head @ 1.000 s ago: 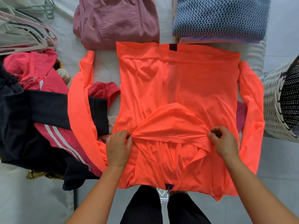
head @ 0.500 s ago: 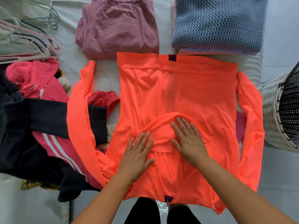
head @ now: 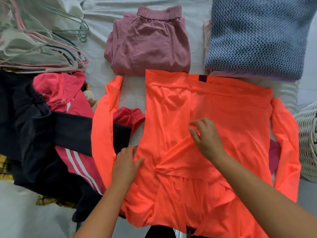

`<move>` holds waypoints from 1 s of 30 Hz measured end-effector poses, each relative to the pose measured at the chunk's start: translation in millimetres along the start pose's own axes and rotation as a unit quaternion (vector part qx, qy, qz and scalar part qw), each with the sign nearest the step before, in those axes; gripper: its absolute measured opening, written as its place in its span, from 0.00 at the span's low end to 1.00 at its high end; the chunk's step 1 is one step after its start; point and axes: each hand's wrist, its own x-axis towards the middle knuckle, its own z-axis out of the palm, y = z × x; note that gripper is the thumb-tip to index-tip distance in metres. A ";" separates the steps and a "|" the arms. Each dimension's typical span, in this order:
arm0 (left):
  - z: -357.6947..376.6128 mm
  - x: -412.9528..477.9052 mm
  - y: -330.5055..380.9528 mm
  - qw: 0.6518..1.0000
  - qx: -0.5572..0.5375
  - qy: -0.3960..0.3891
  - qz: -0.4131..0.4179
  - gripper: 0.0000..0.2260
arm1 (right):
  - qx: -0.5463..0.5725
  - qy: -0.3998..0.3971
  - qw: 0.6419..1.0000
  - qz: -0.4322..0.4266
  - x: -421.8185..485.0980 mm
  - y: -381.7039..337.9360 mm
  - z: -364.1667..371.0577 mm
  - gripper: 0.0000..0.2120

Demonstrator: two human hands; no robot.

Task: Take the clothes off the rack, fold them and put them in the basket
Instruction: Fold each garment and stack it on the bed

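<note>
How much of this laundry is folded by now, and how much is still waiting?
Done: the mauve trousers and blue knit lie folded at the far side. In hand: the orange top is spread flat, sleeves still out; the left hand rests open on its edge, and the right hand is open on its middle. Left: the dark and pink pile is unfolded, and nothing visible has gone into the basket.

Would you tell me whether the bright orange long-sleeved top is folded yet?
Mostly spread: the bright orange long-sleeved top lies flat, both sleeves out sideways.
</note>
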 end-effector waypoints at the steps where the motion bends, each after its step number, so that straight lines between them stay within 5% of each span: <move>1: -2.0 3.1 -2.0 0.999 0.023 -0.023 -0.025 0.19 | 0.007 -0.014 1.000 -0.001 16.4 -11.8 2.8 0.17; 7: -2.6 -10.8 -7.5 0.995 0.055 -0.066 -0.056 0.18 | 0.005 -0.047 0.999 0.008 99.8 -86.4 35.8 0.14; 11: -2.7 -24.6 -20.5 0.986 0.129 -0.104 0.031 0.15 | -0.063 -0.029 0.994 0.084 139.4 -120.1 64.2 0.23; 15: -5.3 -30.5 -33.8 0.991 -0.051 -0.066 0.107 0.15 | -0.113 -0.013 0.984 0.136 159.3 -119.7 72.1 0.18; 20: -4.3 -52.8 -35.7 0.968 -0.155 0.051 0.191 0.04 | 0.132 0.034 0.980 0.142 157.4 -101.6 41.3 0.05; 23: -3.9 -68.9 -10.3 0.948 -0.122 0.066 0.287 0.04 | 0.277 0.063 0.946 0.157 137.4 -85.5 5.8 0.13; 26: 9.1 -81.4 25.7 0.932 -0.066 0.049 0.354 0.06 | 0.324 0.096 0.925 0.175 111.8 -56.1 -27.7 0.13; 30: 51.4 -88.8 64.4 0.938 0.030 0.015 0.344 0.16 | 0.299 0.130 0.918 0.226 85.5 -4.7 -39.5 0.07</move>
